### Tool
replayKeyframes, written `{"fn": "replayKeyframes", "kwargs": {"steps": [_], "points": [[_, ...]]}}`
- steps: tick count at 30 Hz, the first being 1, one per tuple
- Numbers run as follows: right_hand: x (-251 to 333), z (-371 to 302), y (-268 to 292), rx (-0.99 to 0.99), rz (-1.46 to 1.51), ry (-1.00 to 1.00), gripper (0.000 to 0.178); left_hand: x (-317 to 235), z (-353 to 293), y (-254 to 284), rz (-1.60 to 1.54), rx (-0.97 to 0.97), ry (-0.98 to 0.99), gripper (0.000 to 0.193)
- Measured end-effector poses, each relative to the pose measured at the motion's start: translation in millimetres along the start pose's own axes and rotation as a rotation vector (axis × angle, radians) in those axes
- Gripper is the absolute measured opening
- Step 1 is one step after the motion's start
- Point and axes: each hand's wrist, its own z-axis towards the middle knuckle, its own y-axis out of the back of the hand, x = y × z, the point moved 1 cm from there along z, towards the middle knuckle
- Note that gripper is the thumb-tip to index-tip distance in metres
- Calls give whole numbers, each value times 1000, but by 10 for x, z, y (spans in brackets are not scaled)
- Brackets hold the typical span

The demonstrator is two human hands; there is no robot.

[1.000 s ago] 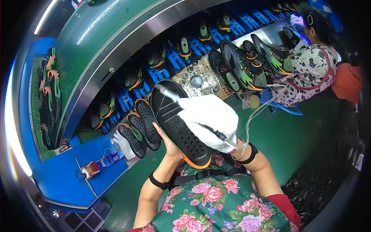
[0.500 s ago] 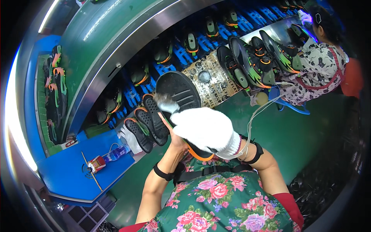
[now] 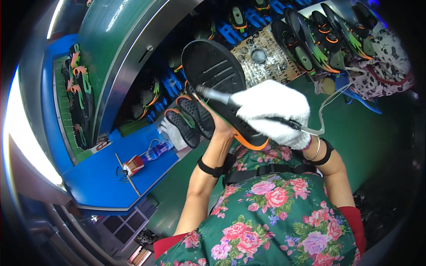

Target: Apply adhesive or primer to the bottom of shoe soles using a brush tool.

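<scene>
A black shoe sole (image 3: 211, 62) with an orange rim at its near end is tilted up in front of me. My bare left hand (image 3: 223, 126) grips it from the left side, fingers partly hidden behind it. My right hand (image 3: 277, 108), in a white knitted glove, is closed around a slim brush (image 3: 216, 95) with a metal-coloured shaft. The brush tip lies over the sole's left edge; contact is hard to make out. A thin clear tube (image 3: 321, 122) runs from the brush's rear end past my right wrist.
Black soles with holes (image 3: 181, 126) stand left of my left hand. Several black shoes (image 3: 310, 42) line the bench at right, beside a seated person (image 3: 390, 53). A blue side table (image 3: 104, 177) carries a bottle (image 3: 157, 150) and a red box (image 3: 134, 164). Blue racks hold shoes behind.
The view has shifted, so the bench sits higher and farther right. My gloved hand has moved off the middle of the sole toward its right side, uncovering more of it.
</scene>
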Motion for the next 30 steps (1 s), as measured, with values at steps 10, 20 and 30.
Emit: {"fn": "replayKeyframes", "kwargs": {"steps": [10,20,30], "points": [[-129,-49,-9,-59,-135,179,30,-16,208,-517,486,-417,79,128],[-176,-184,-107,-46,-142,118,27,-121,388,-577,255,-30,129,130],[-139,-218,-157,-37,-171,180,29,-262,457,-643,323,7,33,104]]}}
